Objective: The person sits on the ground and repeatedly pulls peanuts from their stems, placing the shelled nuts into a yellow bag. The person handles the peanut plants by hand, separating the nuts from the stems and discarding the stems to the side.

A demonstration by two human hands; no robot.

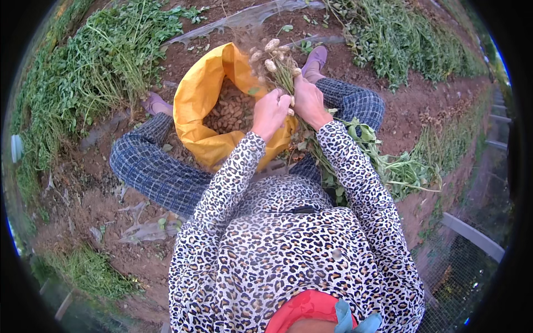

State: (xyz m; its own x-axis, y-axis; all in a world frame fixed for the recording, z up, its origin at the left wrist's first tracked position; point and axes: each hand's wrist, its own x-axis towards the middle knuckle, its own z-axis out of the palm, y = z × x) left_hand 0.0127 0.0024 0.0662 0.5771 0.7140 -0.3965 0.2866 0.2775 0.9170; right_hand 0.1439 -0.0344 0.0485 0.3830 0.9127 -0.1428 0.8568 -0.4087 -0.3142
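My right hand (309,102) grips the stems of an uprooted peanut plant (285,79), its pod-bearing root end tilted up and away from me. Pale peanut pods (270,65) hang among the soil-dusted, blurred roots. Close against the stems, my left hand (270,112) is curled shut, with peanut pods (290,111) showing beside its fingers. Below the left hand, an orange-yellow woven sack (195,98) stands with its mouth rolled open between my legs. Loose peanuts (228,112) lie inside it. The plant's leafy tops (366,133) trail beneath my right forearm.
Heaps of pulled green plants lie at the left (104,54) and the far right (412,41). Torn plastic film (245,18) crosses the brown soil (399,120) ahead. A smaller plant pile (91,272) is at lower left. Mesh fencing (454,266) stands at lower right.
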